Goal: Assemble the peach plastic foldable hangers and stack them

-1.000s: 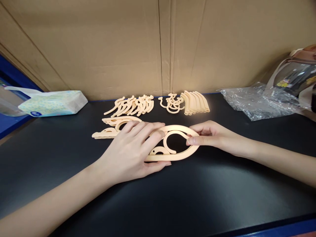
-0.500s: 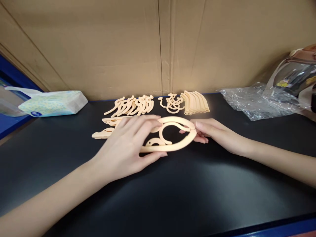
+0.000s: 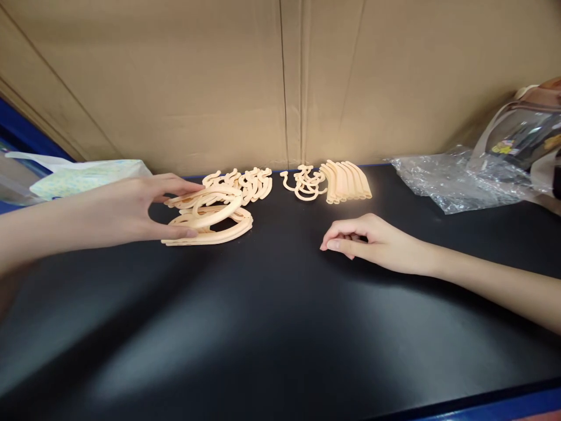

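My left hand [image 3: 135, 207] reaches in from the left, thumb and fingers around a beige plastic folding clothes hanger [image 3: 234, 202]. The hanger is folded into a loop and tilted over other folded hangers [image 3: 228, 237] at the left of the table; whether it rests on them I cannot tell. My palm side and some fingers hide its left end. My right hand [image 3: 366, 241] is over the table at right of centre, fingers curled and thumb against them, with nothing seen in it. Behind lie curved hanger arms [image 3: 258, 186], small hooks [image 3: 309, 186] and a row of straighter arms [image 3: 347, 182].
The black table [image 3: 280, 327] ends at a cardboard wall [image 3: 197, 88]. A tissue pack [image 3: 83, 181] stands at the left, partly behind my left arm. At right are a crumpled clear plastic bag [image 3: 460, 181] and a transparent bottle with a strap [image 3: 521, 137].
My left hand has carried the folded hanger leftward to the other hangers. My right hand has let go of the hanger's end and curled its fingers, staying near the same spot.
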